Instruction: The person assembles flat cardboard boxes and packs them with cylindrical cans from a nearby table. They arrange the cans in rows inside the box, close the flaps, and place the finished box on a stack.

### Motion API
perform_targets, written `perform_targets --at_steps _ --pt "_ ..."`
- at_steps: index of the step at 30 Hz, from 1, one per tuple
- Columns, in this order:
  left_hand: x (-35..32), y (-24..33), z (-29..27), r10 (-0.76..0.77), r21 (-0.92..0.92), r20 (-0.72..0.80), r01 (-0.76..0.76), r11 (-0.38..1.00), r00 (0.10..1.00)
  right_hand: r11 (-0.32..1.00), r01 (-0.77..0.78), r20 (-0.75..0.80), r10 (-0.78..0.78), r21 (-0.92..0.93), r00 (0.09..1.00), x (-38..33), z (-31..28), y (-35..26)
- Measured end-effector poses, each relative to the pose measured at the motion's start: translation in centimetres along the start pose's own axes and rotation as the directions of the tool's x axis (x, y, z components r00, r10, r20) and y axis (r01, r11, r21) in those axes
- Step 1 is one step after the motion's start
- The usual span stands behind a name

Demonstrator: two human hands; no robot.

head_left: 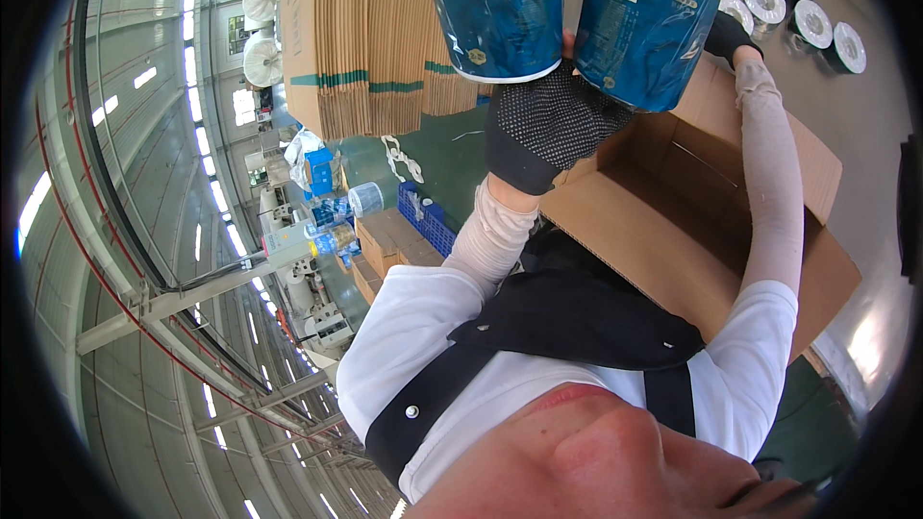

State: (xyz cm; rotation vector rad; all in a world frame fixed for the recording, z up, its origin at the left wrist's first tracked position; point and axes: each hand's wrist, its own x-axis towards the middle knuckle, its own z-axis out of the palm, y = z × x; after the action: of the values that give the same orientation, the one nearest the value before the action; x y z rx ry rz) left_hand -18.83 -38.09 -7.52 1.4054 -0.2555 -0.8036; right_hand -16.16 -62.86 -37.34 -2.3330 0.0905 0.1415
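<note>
My left hand (553, 125), in a black glove with pale dots, grips two blue-wrapped paper rolls. The left wrapped roll (495, 14) and the right wrapped roll (642, 34) are side by side, each with a white barcode patch. Bare fingertips show in the gap between them. My right hand (733, 38), in a black glove, is beyond the right roll, by the raised flap of an open cardboard carton (635, 221). That roll partly covers its fingers, so their grip is unclear. The carton stands before me, and its visible inner walls are bare brown.
White-ended rolls (764, 0) stand on a grey surface (851, 125) at the far right. A stack of flattened cartons (356, 38) rises at the left. Behind it are a blue plastic crate (428, 218), boxes (394, 238) and machinery (322, 312).
</note>
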Motion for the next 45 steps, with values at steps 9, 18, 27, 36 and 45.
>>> perform_targets --at_steps 9,18,27,36,45 --pt "1.2 -0.5 -0.9 0.022 0.168 -0.060 -0.012 0.986 0.998 0.998 -0.043 0.020 0.044 -0.035 0.999 -0.1 0.3 0.2" --pt "2.4 -1.6 -3.4 0.120 -0.825 0.150 0.057 0.563 0.981 0.992 -0.128 0.097 0.126 0.015 0.987 -0.4 -0.9 -0.5" --pt "1.9 -0.3 -2.0 0.017 -0.713 -0.123 -0.100 0.694 0.992 0.991 -0.130 0.123 0.128 0.015 0.984 -0.3 -0.9 -1.0" --pt "5.0 -0.8 -3.1 0.029 -0.357 -0.135 -0.076 0.931 0.990 0.480 -0.251 0.256 0.057 0.841 0.965 -1.4 -5.4 -4.5" --pt "8.7 -4.0 -3.9 0.441 0.765 0.494 -0.616 0.189 0.749 0.270 0.031 0.019 -0.182 0.962 0.983 -3.6 -7.1 -6.9"
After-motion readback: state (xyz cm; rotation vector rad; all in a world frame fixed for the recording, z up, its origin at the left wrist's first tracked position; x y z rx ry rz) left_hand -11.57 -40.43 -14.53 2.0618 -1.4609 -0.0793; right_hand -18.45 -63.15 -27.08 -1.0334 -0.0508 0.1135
